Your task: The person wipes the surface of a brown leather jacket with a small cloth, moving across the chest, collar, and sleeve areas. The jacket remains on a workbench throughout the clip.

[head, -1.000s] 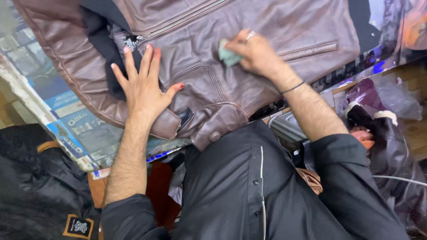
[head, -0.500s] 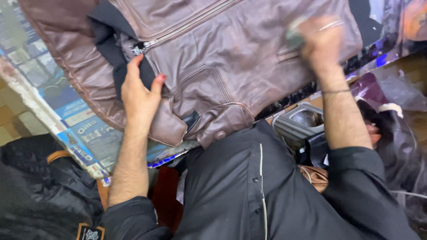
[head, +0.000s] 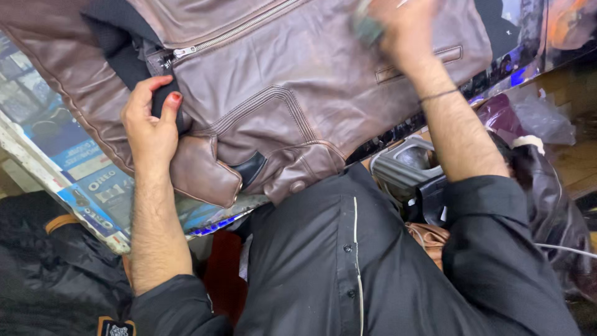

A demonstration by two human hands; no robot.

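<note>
1. My left hand (head: 149, 127), at the left of the frame, is curled in a grip, thumb forward.
2. My right hand (head: 404, 28), at the top edge, is blurred, fingers closed, forearm bare.

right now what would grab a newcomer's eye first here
The brown leather jacket spread across the table, filling the upper half of the view, its silver zipper running diagonally. The left hand grips its collar edge at the left, while the right hand presses a small greenish cloth on it near the top.
</note>
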